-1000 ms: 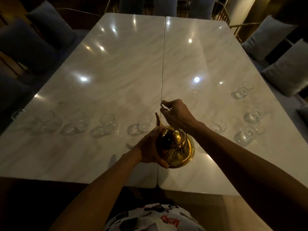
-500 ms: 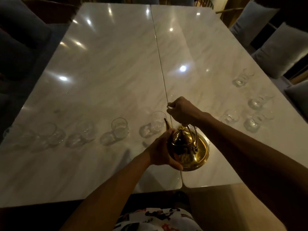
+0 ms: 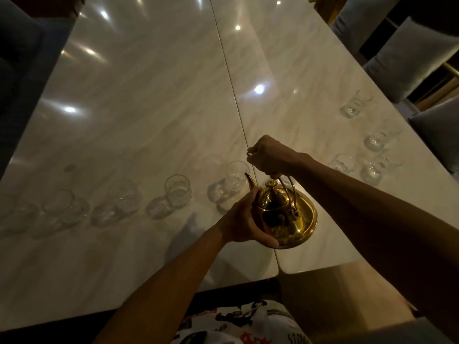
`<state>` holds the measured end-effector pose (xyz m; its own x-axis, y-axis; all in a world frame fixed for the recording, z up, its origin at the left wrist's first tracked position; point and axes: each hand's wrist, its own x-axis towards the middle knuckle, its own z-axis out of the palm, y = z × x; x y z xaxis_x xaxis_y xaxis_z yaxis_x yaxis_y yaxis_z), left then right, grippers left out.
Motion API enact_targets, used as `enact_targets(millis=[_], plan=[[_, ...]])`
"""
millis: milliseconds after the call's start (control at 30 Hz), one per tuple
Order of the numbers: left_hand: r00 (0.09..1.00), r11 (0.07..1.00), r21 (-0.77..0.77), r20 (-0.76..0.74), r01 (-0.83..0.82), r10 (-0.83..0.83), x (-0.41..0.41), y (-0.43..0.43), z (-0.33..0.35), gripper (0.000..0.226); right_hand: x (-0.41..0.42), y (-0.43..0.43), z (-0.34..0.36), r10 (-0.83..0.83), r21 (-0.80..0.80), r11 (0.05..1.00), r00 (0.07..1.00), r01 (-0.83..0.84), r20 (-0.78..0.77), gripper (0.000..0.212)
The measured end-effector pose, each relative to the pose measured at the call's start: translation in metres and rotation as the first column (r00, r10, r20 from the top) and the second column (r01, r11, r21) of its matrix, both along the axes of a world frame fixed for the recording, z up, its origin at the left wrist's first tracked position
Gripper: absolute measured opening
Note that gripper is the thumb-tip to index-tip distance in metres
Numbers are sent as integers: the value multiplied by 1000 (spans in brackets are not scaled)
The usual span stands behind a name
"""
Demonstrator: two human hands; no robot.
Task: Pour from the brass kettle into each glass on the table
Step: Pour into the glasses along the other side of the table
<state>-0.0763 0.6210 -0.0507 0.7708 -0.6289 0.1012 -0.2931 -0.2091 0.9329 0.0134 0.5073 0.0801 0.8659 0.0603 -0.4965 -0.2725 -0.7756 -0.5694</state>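
Nearest the person, the brass kettle (image 3: pixel 285 214) sits low over the near edge of the marble table (image 3: pixel 139 125), at about six o'clock in the view. The left hand (image 3: pixel 244 219) is cupped against its body, grip closed on the polished wall; the right hand (image 3: pixel 269 156) is clamped on the top of the arched wire handle (image 3: pixel 289 192). The metal looks slick and, if full, fairly heavy, so the handle should carry the weight while the cupping hand steers the tilt. The spout (image 3: pixel 250 181) points at eleven o'clock, just beside the nearest glass (image 3: pixel 234 176). More thin, fragile glasses run toward nine o'clock, starting with the next glass (image 3: pixel 177 193); another cluster (image 3: pixel 371 155) lies at two o'clock
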Motion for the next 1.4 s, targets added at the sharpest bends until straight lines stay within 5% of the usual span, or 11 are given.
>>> enact_targets(millis=[867, 1400], plan=[[960, 986, -168, -273, 8, -54, 4, -4, 10, 104, 21, 8, 0, 8, -89, 996, 997, -15, -76, 24], [948, 984, -178, -312, 13, -69, 8, -5, 16, 101, 23, 7, 4, 19, -88, 996, 998, -24, -65, 25]])
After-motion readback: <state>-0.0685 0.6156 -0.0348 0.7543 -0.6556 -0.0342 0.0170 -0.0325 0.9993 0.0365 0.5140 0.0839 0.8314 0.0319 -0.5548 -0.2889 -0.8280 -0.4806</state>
